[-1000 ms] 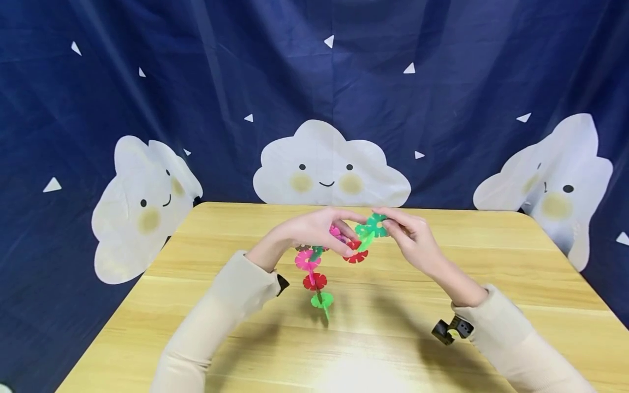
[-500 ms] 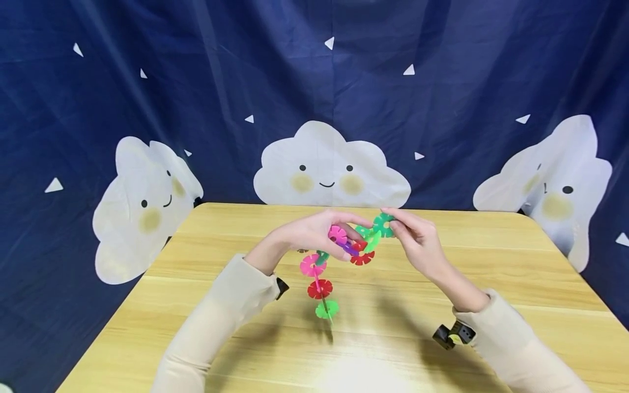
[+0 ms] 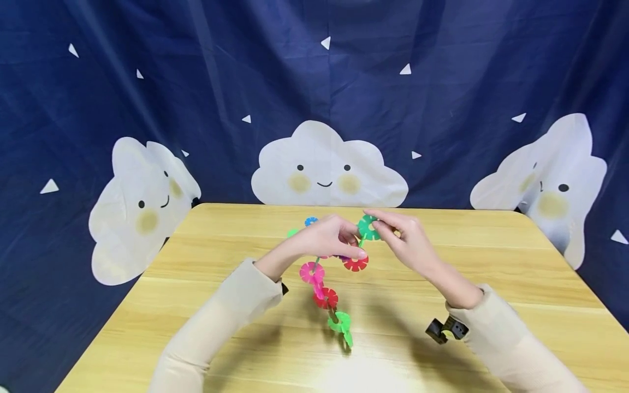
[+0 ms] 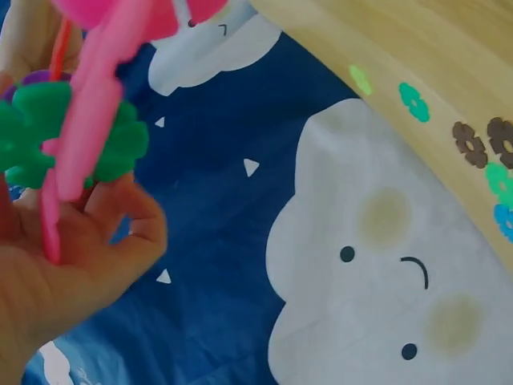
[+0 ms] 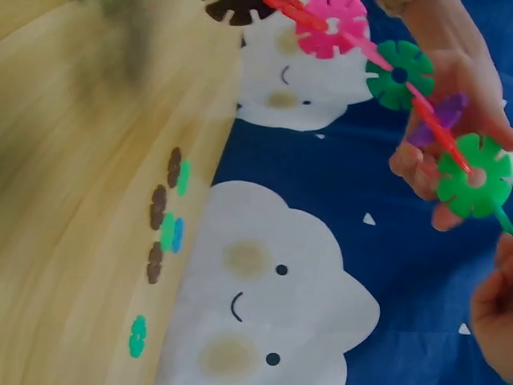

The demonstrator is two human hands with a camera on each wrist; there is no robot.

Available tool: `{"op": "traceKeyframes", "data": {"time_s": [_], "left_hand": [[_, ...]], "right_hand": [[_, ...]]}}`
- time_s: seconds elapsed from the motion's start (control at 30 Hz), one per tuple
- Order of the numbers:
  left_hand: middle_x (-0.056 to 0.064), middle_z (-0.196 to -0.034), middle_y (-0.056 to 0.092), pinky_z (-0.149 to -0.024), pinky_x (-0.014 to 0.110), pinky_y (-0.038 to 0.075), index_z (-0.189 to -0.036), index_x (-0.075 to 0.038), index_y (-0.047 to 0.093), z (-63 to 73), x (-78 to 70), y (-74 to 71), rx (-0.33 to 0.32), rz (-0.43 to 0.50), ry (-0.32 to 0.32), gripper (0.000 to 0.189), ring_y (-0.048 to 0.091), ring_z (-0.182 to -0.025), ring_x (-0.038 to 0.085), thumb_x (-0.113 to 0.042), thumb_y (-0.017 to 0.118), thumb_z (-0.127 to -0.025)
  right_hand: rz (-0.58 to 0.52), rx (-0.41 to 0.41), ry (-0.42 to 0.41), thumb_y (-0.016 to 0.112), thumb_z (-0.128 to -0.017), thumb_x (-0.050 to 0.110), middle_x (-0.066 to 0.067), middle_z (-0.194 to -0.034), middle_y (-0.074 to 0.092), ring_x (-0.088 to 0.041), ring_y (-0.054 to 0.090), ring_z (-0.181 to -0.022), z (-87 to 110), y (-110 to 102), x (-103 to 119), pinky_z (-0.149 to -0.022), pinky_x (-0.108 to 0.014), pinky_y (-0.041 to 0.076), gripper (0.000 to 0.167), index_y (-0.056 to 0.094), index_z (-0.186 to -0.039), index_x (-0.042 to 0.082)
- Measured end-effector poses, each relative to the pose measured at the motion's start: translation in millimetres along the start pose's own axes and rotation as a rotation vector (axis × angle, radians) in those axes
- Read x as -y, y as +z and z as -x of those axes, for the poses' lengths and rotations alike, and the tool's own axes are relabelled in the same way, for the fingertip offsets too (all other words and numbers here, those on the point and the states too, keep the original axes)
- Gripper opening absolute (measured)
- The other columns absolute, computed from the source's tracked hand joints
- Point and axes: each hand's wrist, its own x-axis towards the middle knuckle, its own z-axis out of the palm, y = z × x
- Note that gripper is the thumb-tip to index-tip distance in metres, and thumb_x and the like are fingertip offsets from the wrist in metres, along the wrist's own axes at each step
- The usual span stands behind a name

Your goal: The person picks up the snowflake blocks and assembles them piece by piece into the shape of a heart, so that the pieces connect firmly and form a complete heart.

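head: chain (image 3: 318, 286) held over table (image 3: 491, 245), left hand (image 3: 326, 238) pinching by red disc (image 3: 357, 265), right hand (image 3: 408, 240) pinching teal disc (image 3: 363, 225) | left wrist: loose discs (image 4: 478, 157) on table | right wrist: chain seems light, stiff-petalled, loose-jointed; best pinched flat beside slots

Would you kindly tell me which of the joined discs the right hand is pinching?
The teal disc, highest of the joined ones in the head view: the right hand grips its edge, while the other visible ones sit lower.

Drooping, multicoloured notched-disc chain (image 3: 306, 274)
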Motion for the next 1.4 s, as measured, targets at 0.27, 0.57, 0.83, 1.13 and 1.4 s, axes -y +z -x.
{"op": "traceKeyframes", "data": {"time_s": [0.27, 0.57, 0.83, 1.13, 1.4], "left_hand": [[0.004, -0.067, 0.066, -0.043, 0.02, 0.029, -0.093, -0.005, 0.066, -0.8, 8.2, -1.4, -0.019, 0.102, -0.032, 0.019, 0.042, -0.045, 0.008, -0.018, 0.07, -0.081], [-0.001, -0.051, 0.058, -0.043, 0.019, 0.026, -0.067, -0.004, 0.05, 6.1, 7.3, 1.2, -0.004, 0.134, -0.029, 0.025, 0.039, -0.042, 0.007, -0.012, 0.072, -0.078], [0.002, -0.068, 0.066, -0.052, 0.02, 0.043, -0.092, 0.0, 0.065, 6.7, 9.8, -8.2, 0.033, 0.15, -0.026, 0.018, 0.055, -0.055, 0.009, -0.012, 0.069, -0.08], [0.0, -0.064, 0.061, -0.049, 0.021, 0.037, -0.089, 0.0, 0.065, 10.7, 10.6, -17.5, -0.001, 0.171, -0.042, 0.014, 0.05, -0.053, 0.01, -0.012, 0.066, -0.083], [0.0, -0.066, 0.058, -0.056, 0.021, 0.041, -0.094, 0.001, 0.064, 11.8, 13.8, -21.4, 0.043, 0.225, -0.066, 0.016, 0.05, -0.058, 0.01, -0.012, 0.061, -0.086]], "right_hand": [[-0.022, 0.202, 0.034, 0.057, -0.085, -0.006, 0.001, -0.066, 0.052, -0.004, 0.039, -0.052, -11.5, -6, 3, -0.045, -0.02, 0.034, 0.024, 0.062, -0.109, -0.004], [0.016, 0.215, -0.179, 0.059, -0.076, -0.016, -0.014, -0.096, 0.067, -0.021, 0.064, -0.085, -8.9, 4, 3, -0.075, -0.025, 0.051, 0.03, 0.063, -0.104, -0.006], [-0.078, 0.271, -0.001, 0.051, -0.09, -0.002, -0.003, -0.075, 0.06, -0.005, 0.043, -0.057, -8.0, 0, 7, -0.052, -0.02, 0.039, 0.036, 0.05, -0.126, -0.004], [-0.191, 0.198, 0.137, 0.052, -0.09, -0.001, -0.006, -0.072, 0.059, -0.012, 0.048, -0.061, -13.2, 0, 6, -0.05, -0.023, 0.036, 0.033, 0.052, -0.122, -0.003], [-0.267, 0.175, 0.213, 0.053, -0.088, -0.004, -0.013, -0.074, 0.06, -0.009, 0.056, -0.067, -10.5, 5, 6, -0.061, -0.021, 0.048, 0.033, 0.053, -0.121, -0.006]]}}
